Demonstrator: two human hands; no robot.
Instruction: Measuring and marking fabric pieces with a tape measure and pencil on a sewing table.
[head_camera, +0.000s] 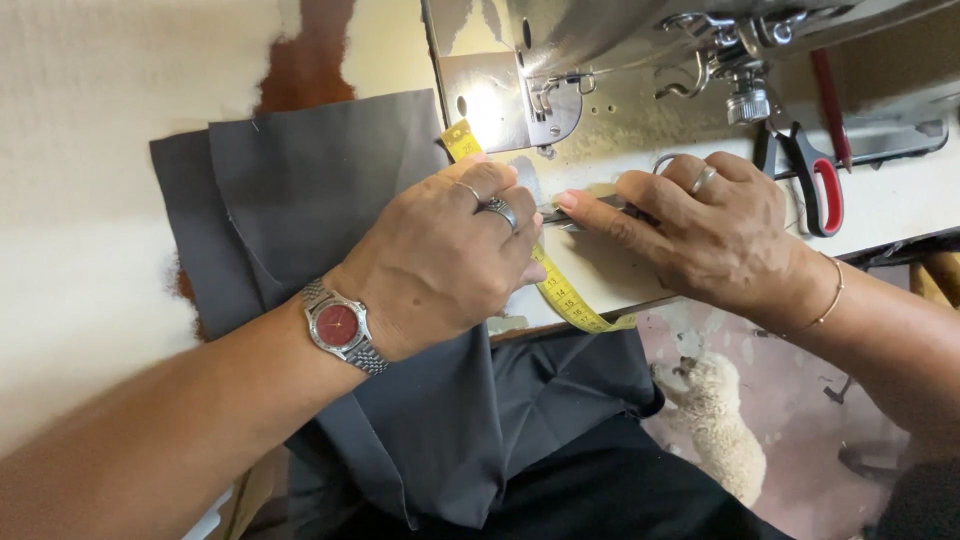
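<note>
A: What is nearest in the view?

B: At the near edge, the dark grey fabric (420, 420) hangs down from the tabletop (90, 200) over the lap of the person. To the right of it, low on the floor, lies a small fluffy cream-coloured animal (722, 425).

A: And where is the fabric relative to the hands?

B: It lies under the left hand (440, 260) and spreads to the left and to the far side of it. The cloth is plain, matte, with some folds and one straight layered edge on the left.

A: What do the hands do?

B: The left hand presses flat on the fabric, with fingers bent at the tips; it wears rings and a wristwatch with a red dial (338, 325). The right hand (715, 235) is just beside it, and its fingers pinch something thin and metallic at the fabric edge. I cannot tell exactly what it is.

A: Any marked thing?

B: A yellow measuring tape (565, 295) runs between the hands, from far left to the near edge of the tabletop, with dark marks on it.

A: And farther?

B: To the right lie black scissors with a red handle inset (815, 185). Behind the hands stands the metal sewing machine (620, 50).
</note>
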